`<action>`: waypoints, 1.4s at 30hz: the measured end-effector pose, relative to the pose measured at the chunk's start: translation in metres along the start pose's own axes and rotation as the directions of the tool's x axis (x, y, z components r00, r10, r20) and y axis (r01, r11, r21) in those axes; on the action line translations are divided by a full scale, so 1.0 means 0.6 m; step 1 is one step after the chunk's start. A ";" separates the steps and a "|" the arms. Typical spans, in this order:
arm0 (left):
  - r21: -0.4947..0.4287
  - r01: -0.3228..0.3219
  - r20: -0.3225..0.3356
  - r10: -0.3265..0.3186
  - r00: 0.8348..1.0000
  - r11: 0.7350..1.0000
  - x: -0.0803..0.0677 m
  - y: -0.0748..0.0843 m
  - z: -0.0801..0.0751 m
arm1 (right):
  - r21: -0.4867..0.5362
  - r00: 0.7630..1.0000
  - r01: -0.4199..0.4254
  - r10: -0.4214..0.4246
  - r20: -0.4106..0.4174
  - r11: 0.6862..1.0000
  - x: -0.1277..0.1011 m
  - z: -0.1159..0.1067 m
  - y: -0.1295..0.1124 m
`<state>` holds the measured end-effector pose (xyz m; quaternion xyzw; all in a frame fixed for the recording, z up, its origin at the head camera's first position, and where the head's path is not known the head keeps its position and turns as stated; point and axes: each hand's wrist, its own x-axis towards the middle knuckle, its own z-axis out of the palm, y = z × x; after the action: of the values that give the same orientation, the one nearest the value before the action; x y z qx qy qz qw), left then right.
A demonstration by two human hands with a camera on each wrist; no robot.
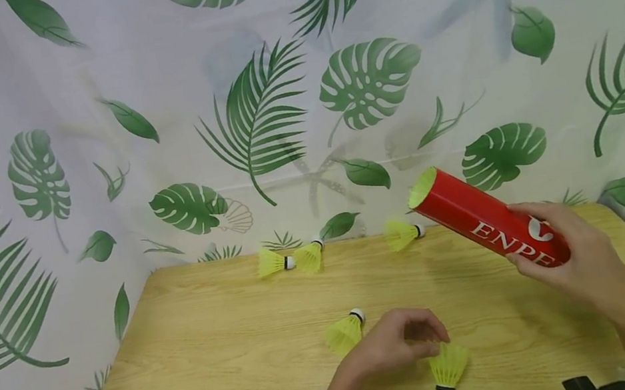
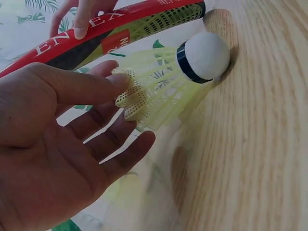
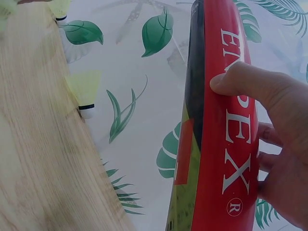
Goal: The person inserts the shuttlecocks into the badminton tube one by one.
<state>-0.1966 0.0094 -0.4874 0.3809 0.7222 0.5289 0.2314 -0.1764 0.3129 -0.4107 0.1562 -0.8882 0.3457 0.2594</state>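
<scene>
My right hand (image 1: 582, 256) grips a red shuttlecock tube (image 1: 485, 216) round its side, with the thumb lying across the white lettering in the right wrist view. The tube is tilted above the table, its open end up and to the left. My left hand (image 1: 395, 344) pinches the skirt edge of a yellow shuttlecock (image 2: 159, 82) between thumb and index finger; the other fingers are loosely bent. That shuttlecock's white cork (image 2: 207, 55) points toward the wooden table, and I cannot tell whether it touches it.
Another yellow shuttlecock (image 1: 345, 333) lies just beyond my left hand. Along the table's back edge lie two shuttlecocks (image 1: 274, 263) close together and a third shuttlecock (image 1: 402, 234) farther right. A leaf-patterned cloth (image 1: 283, 159) hangs behind the wooden table (image 1: 209, 358).
</scene>
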 end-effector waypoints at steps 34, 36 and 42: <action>-0.015 -0.297 -0.631 0.221 0.743 0.955 -0.044 0.088 -0.090 | 0.007 0.999 0.045 -0.045 -0.022 0.999 0.001 0.006 -0.005; -0.001 -0.315 -0.661 0.236 0.712 0.949 -0.046 0.096 -0.096 | 0.005 0.999 0.050 -0.050 -0.020 0.999 0.002 0.007 -0.006; 0.075 -0.394 -0.750 0.313 0.583 0.916 -0.046 0.125 -0.113 | 0.010 0.999 0.034 -0.034 -0.014 0.999 0.001 0.010 -0.011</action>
<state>-0.2074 -0.0411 -0.3962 0.2532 0.6346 0.7083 -0.1776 -0.1760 0.3039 -0.4106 0.1701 -0.8819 0.3468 0.2703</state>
